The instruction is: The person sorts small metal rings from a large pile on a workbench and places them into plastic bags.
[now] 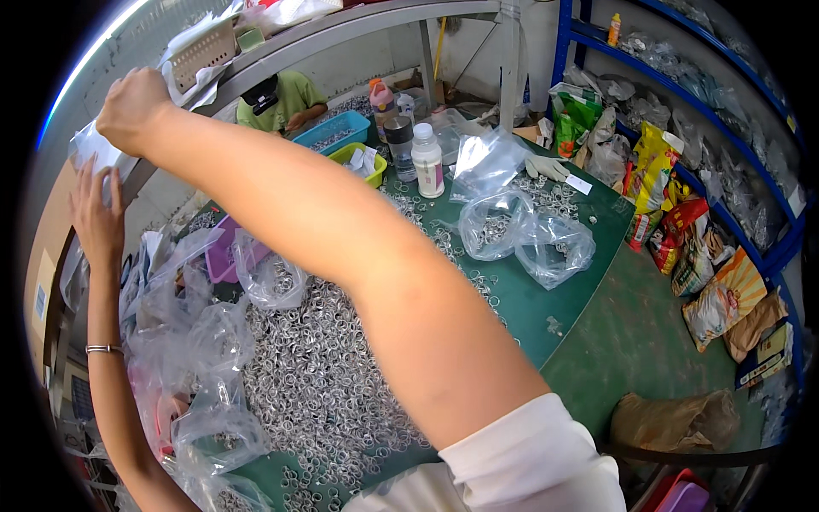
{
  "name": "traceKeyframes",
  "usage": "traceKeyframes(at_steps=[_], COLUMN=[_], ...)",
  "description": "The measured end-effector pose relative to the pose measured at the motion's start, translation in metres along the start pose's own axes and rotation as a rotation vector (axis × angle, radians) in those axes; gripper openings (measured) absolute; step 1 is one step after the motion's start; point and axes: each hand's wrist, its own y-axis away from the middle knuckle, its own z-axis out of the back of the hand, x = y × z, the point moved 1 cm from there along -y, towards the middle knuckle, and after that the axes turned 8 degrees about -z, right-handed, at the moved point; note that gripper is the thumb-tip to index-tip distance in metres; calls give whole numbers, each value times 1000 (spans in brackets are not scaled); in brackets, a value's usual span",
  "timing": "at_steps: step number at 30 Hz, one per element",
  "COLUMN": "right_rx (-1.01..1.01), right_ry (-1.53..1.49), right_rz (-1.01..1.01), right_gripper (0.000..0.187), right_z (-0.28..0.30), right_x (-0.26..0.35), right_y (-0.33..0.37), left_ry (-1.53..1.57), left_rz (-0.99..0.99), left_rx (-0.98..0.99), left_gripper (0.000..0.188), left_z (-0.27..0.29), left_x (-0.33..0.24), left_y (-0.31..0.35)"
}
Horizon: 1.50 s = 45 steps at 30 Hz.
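Observation:
Both my arms reach up to the far left, toward a shelf edge above the table. My right hand (135, 107) is closed in a fist beside a white sheet (95, 147), which looks like paper or plastic; what its fingers hold, if anything, is hidden. Just below it, my left hand (98, 218) has its fingers stretched out, with the tips at the lower edge of that sheet. Under my right arm a large heap of small metal rings (311, 384) covers the green table (546, 299).
Clear plastic bags (192, 341) crowd the table's left side. Bottles (428, 162), a blue tray (337, 132) and a lime-green basket (358, 162) stand farther back. Another person (286, 102) in green sits across. Blue shelving (682, 77) and colourful sacks (657, 171) line the right.

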Motion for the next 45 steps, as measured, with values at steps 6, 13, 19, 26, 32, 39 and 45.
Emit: traceKeyframes(at_steps=[6, 13, 19, 26, 32, 39, 45], right_rx=[-304, -482, -698, -36, 570, 1251, 1604], right_ry=[-158, -326, -1115, -2352, -2398, -1799, -1813], right_rz=[-62, -130, -218, -612, -1058, -1578, -1530], right_gripper=[13, 8, 14, 15, 14, 40, 53], right_z=[24, 85, 147, 187, 140, 146, 172], right_x=[-5, 1, 14, -3, -13, 53, 99], right_y=[6, -1, -1, 83, 217, 340, 380], left_ry=[395, 362, 1003, 1561, 2399, 1935, 1169], left_rz=[92, -7, 761, 822, 1247, 1943, 1641], left_rx=[-365, -305, -390, -106, 128, 204, -25], left_gripper=[23, 31, 49, 59, 23, 20, 13], left_z=[31, 66, 107, 197, 238, 271, 303], left_x=[-2, 4, -14, -58, -134, -192, -209], left_y=[-1, 0, 12, 38, 120, 224, 257])
